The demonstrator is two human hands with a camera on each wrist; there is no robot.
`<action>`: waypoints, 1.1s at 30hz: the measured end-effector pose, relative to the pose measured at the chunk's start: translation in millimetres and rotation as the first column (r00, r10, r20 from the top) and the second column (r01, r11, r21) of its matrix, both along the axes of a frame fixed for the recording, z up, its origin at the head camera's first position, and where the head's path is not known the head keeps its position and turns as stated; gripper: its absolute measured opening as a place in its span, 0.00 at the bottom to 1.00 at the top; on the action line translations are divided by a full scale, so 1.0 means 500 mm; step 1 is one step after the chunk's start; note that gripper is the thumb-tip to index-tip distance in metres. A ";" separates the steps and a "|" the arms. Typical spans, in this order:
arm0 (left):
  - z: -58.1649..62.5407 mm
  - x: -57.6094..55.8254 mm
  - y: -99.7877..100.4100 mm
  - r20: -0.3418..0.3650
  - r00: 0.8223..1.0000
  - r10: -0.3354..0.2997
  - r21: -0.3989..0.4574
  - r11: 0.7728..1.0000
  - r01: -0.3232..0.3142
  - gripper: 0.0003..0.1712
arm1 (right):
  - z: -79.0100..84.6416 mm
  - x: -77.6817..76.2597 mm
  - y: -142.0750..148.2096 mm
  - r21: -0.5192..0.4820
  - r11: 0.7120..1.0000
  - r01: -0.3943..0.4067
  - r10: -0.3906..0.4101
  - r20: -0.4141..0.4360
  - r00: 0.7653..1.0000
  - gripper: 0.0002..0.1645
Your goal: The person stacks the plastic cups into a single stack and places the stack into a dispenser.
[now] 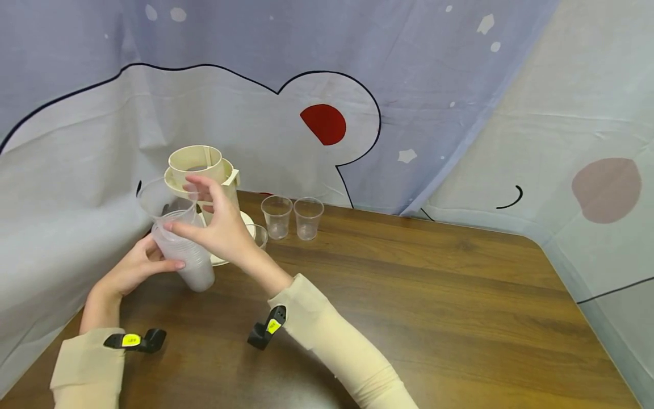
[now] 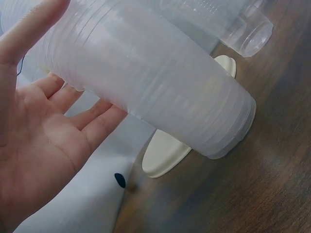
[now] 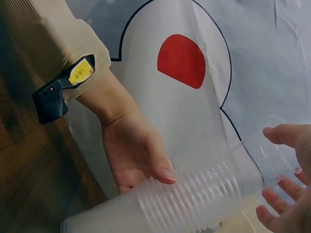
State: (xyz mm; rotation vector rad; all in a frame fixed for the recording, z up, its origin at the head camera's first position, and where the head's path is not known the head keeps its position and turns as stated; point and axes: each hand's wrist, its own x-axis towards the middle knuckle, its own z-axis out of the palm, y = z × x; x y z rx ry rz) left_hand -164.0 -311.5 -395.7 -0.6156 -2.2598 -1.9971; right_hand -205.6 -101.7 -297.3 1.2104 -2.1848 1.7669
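Observation:
My left hand (image 1: 134, 266) holds a tilted stack of nested clear plastic cups (image 1: 190, 264), thumb on one side and fingers on the other. The stack slants down to the right in the head view, and its ribbed rims show in the right wrist view. At the upper end, one clear plastic cup (image 3: 250, 158) sticks well out of the stack. My right hand (image 1: 225, 227) grips this cup between thumb and fingers near its rim. In the left wrist view the stack's lower end (image 2: 233, 131) leans over the wooden table.
Behind the hands stands a cream plastic container (image 1: 196, 159) with a wide round opening and a pale base (image 1: 247, 220). Two clear cups, one (image 1: 277, 217) beside the other (image 1: 307, 218), stand upright near the curtain (image 1: 245, 125). Another cup (image 1: 260, 236) is partly hidden by my right wrist.

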 end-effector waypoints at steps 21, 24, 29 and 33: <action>-0.004 -0.002 -0.003 0.016 1.000 0.003 -0.029 1.000 -0.003 0.39 | -0.042 0.006 -0.005 0.058 0.998 0.020 -0.024 0.070 0.997 0.42; -0.003 -0.001 -0.003 0.021 1.000 0.010 -0.037 0.999 -0.009 0.38 | -0.044 0.008 -0.008 0.068 0.997 0.022 -0.026 0.062 0.998 0.43; -0.002 0.001 -0.003 0.018 1.000 0.000 -0.026 1.000 0.000 0.37 | -0.047 0.010 -0.010 0.084 0.996 0.035 -0.039 0.046 0.998 0.44; -0.002 0.001 -0.004 0.027 1.000 0.015 -0.047 0.999 -0.014 0.37 | -0.050 0.011 -0.011 0.104 0.993 0.054 -0.058 0.037 0.998 0.44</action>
